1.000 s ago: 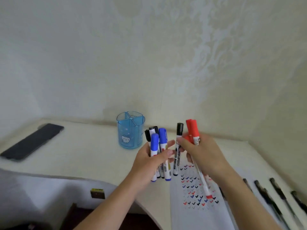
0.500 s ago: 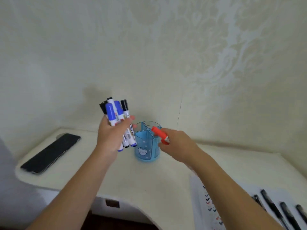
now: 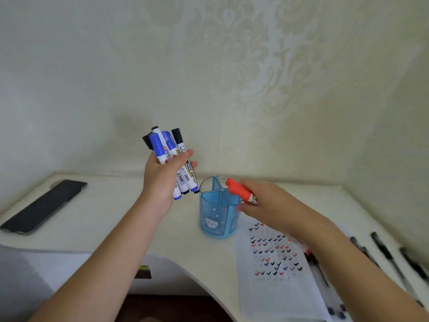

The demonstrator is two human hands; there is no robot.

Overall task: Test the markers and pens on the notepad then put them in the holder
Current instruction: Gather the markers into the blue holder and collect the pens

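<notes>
Markers [image 3: 162, 148] up in the left hand [image 3: 162, 180], one red marker [image 3: 237, 189] over the holder [image 3: 216, 220]!
Left arm raised, fingers wrapped round the blue and black bunch, caps up; right hand [image 3: 269, 205] grips the red one tilted, cap above the holder's rim, near the ticked notepad [image 3: 278, 296].

Left hand [image 3: 162, 180] and right hand [image 3: 269, 205], both curled.

See-through blue holder [image 3: 218, 212], white cat face on it. One red marker [image 3: 239, 191]; bundle of markers [image 3: 166, 152] capped blue and black. White notepad [image 3: 278, 296], ticked red, blue, black.
</notes>
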